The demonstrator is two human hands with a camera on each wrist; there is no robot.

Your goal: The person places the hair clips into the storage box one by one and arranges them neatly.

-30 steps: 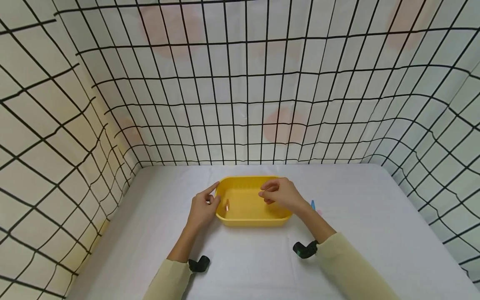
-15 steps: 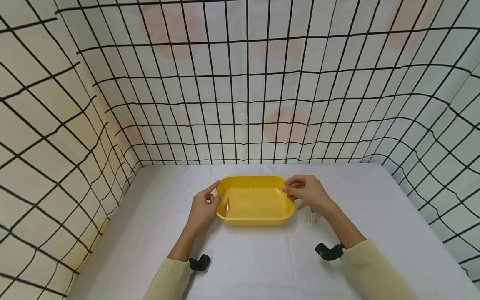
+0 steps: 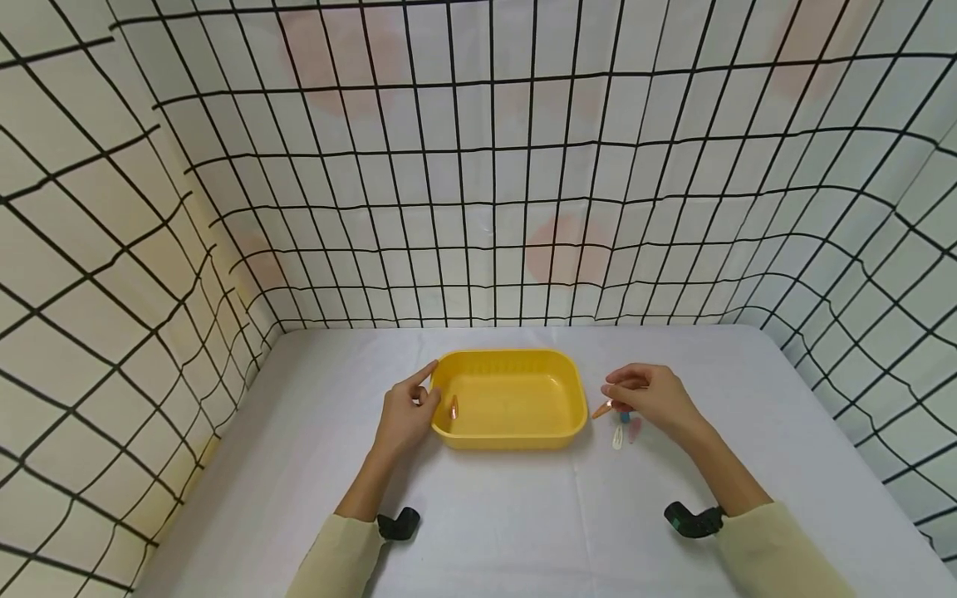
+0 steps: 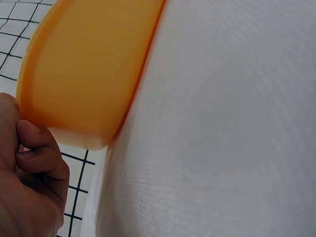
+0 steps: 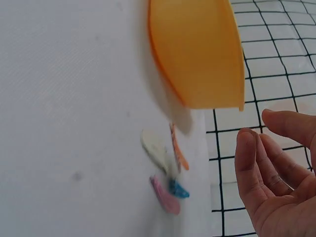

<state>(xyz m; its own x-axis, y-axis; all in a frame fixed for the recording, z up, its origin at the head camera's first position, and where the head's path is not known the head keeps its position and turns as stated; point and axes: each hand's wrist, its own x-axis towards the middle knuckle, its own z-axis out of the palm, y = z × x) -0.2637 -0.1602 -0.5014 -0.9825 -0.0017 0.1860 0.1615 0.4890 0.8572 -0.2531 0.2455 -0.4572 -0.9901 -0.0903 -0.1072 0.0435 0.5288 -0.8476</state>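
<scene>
My left hand (image 3: 406, 419) grips the left rim of a yellow tray (image 3: 508, 443), index finger reaching along it and the other fingers curled in the left wrist view. Inside the tray, near its left wall, lies a shiny copper-coloured hair clip (image 3: 453, 408). My right hand (image 3: 658, 403) hovers just right of the tray, thumb and fingertips apart with nothing between them in the right wrist view. Below it a small group of snap hair clips lies on the table: an orange clip (image 5: 179, 148), a white clip (image 5: 155, 149), a pink clip (image 5: 165, 196) and a blue clip (image 5: 178, 188).
A white cloth covers the table (image 3: 493, 531). Black grid netting (image 3: 489, 199) over white sheeting walls the back and both sides. Each wrist wears a black camera mount (image 3: 694, 520).
My right hand has moved out from over the tray to the right and down, above the loose clips. The left hand and the tray have stayed in place.
</scene>
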